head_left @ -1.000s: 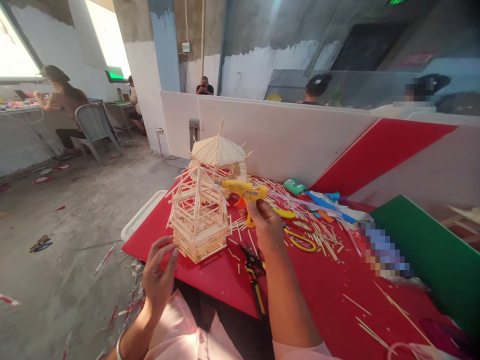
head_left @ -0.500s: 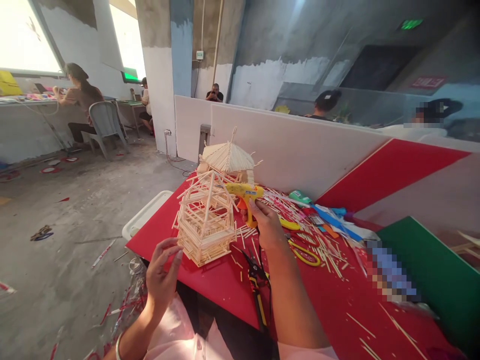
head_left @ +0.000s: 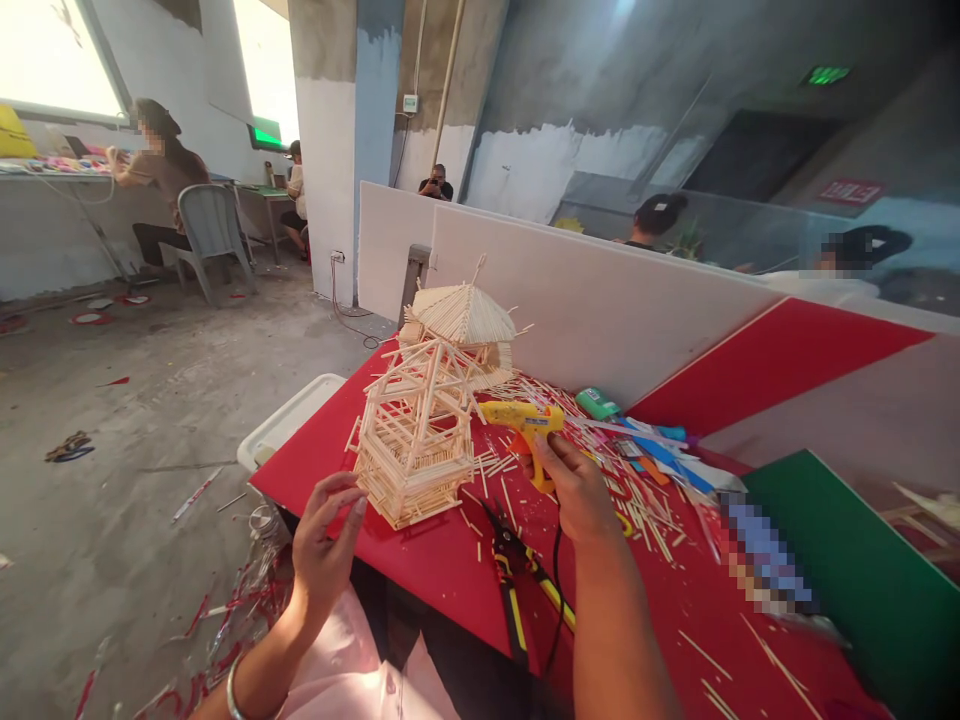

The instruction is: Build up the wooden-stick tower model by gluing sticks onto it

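Yellow hot glue gun (head_left: 534,418) in my right hand (head_left: 583,492), its nozzle pointing left beside a hexagonal tower frame (head_left: 415,455) of thin wooden sticks. The nozzle is apart from the tower's upper right side. My left hand (head_left: 324,540) is at the tower's lower left corner, fingers curved and apart with nothing visible in them; whether a fingertip touches the sticks I cannot tell. Behind the tower stands a second stick model (head_left: 465,312) with a pointed, closely laid roof. Pruning shears (head_left: 511,545) with black and yellow handles lie in front of my right hand.
The red tabletop (head_left: 442,580) bears many loose sticks (head_left: 645,515), a green bottle-like item (head_left: 598,402) and a green board (head_left: 832,540) at right. A white partition (head_left: 555,290) borders the back. Several people are beyond; scraps litter the floor at left.
My right hand has drawn the glue gun to the right and down, away from the tower. More of the shears now shows. My left hand stays almost where it was.
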A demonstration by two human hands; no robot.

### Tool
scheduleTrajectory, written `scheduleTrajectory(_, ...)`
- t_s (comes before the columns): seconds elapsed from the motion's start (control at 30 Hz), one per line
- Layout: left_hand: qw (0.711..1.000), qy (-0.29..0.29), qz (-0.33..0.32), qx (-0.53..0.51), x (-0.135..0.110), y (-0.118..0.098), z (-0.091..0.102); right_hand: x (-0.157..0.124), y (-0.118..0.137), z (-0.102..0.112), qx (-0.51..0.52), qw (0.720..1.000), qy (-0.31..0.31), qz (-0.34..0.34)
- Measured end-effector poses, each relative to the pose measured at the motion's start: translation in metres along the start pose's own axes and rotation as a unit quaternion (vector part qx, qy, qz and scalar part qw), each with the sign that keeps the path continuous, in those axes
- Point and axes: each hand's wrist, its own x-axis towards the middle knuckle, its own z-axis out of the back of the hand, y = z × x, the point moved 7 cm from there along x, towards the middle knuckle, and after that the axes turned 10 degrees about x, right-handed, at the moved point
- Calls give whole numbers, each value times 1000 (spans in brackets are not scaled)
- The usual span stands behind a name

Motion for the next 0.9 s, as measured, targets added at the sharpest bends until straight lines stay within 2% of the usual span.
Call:
scheduleTrajectory(0.1, 1000, 3, -4, -1, 2, 0, 1, -10, -2, 13, -3, 999, -43, 22)
scheduleTrajectory(0.2, 1000, -3, -8, -2, 6, -2, 3, -34, -1, 26, 4, 988, -124, 87)
scheduleTrajectory(0.27, 1000, -5, -11, -5, 8, -6, 2, -53, -1, 23, -1, 982, -144, 123)
scheduleTrajectory(0.33, 1000, -4, -13, -7, 11, -10, 1, -68, -3, 8, -20, 985, -116, 128)
scheduleTrajectory(0.4, 1000, -1, -13, -10, 12, -13, 0, -75, -6, -15, -41, 991, -58, 113)
scheduleTrajectory(0.47, 1000, 3, -12, -10, 12, -15, 0, -76, -6, -37, -48, 993, -11, 106)
scheduleTrajectory(0.57, 1000, 6, -10, -5, 12, -12, 1, -69, -4, -55, -39, 993, 15, 114)
scheduleTrajectory(0.7, 1000, 2, 2, -3, 12, -6, 2, -65, -10, -56, -57, 991, 32, 121)
scheduleTrajectory(0.8, 1000, 0, 12, 1, 12, -5, 0, -72, -20, -46, -50, 992, 36, 111)
scheduleTrajectory(0.9, 1000, 3, 21, 8, 14, -7, -4, -83, -28, -32, -11, 996, 7, 87)
